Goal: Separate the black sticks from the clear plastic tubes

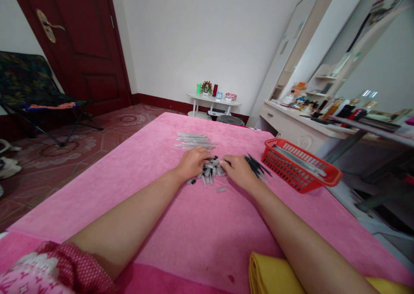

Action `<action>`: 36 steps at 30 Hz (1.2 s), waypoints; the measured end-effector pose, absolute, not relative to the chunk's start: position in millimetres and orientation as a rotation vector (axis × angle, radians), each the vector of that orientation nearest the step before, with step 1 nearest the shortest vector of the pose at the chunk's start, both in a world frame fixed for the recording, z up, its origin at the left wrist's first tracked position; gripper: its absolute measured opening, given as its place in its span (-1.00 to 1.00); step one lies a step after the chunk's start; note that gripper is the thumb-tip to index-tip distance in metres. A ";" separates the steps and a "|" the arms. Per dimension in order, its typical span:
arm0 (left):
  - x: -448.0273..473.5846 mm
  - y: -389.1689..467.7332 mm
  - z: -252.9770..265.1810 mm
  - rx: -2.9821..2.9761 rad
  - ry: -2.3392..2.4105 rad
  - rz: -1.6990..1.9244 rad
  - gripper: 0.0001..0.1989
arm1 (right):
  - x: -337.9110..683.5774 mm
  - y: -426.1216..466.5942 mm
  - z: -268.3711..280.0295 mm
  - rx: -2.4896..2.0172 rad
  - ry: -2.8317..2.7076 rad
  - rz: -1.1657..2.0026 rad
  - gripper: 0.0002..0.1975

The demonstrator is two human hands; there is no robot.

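Head view: my left hand [194, 162] and right hand [238, 169] curl at either side of the caps [211, 172] — I cannot tell whether either grips one. Pale tubes [194, 140] lie beyond my left hand, dark sticks [255, 166] beside my right, then the red basket [289, 173] — all on pink cloth [194, 225].

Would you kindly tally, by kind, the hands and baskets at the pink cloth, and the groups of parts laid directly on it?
Hands: 2 (left hand, right hand)
Baskets: 1 (red basket)
Groups of parts: 3 (heap of small pieces, row of pale tubes, bunch of thin black pieces)
Total: 6
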State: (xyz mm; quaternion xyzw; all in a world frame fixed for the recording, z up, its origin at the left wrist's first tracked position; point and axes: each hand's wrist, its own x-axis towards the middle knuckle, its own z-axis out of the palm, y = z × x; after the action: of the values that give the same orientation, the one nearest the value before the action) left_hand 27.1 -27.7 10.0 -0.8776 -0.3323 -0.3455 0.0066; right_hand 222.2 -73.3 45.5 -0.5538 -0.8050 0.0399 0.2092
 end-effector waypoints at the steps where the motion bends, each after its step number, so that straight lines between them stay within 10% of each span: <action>1: 27.0 -27.5 9.8 -2.744 -1.041 -1.081 -0.75 | 222.0 -73.4 45.6 -1.543 -2.238 0.108 -0.69; 36: 26.6 -26.3 8.0 -2.748 -1.049 -1.059 -0.75 | 221.0 -72.5 42.5 -1.552 -2.264 0.101 -0.70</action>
State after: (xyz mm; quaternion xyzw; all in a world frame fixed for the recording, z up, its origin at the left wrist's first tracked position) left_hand 26.6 -26.3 8.0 -0.8789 -0.3357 -0.3387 0.0078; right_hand 221.0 -72.5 42.5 -0.5540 -0.8083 0.0362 0.1963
